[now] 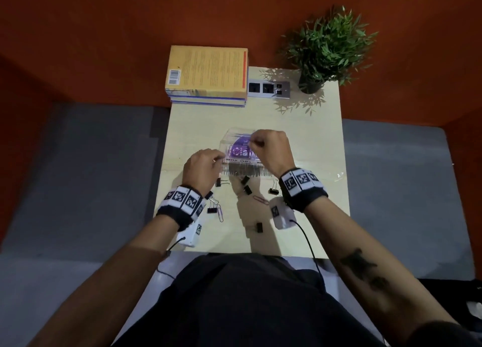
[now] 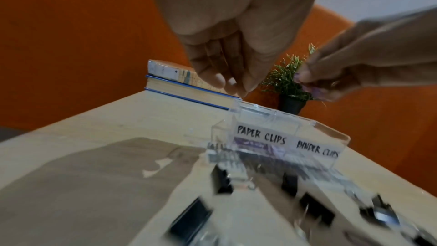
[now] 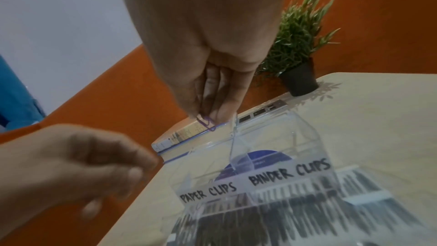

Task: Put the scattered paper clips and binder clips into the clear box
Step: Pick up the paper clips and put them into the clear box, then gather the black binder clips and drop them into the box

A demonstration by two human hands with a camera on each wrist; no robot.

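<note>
Purple paper clip (image 3: 206, 123) pinched above clear box (image 3: 248, 156).

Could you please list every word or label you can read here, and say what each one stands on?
"PAPER CLIPS": left half of the white strip on the clear plastic box.
"BINDER CLIPS": right half of that strip.
Purple label under the box: unreadable.
Yellow book's back cover: print and barcode too small.

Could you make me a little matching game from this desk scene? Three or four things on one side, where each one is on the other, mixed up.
Things:
1. purple paper clip
2. potted plant
3. stack of books
4. black binder clips

Places:
A. far left of the table
B. scattered on the table, nearer the person than the clear box
C. pinched in the right hand above the box
D. far right corner of the table

Pairs: 1-C, 2-D, 3-A, 4-B
</note>
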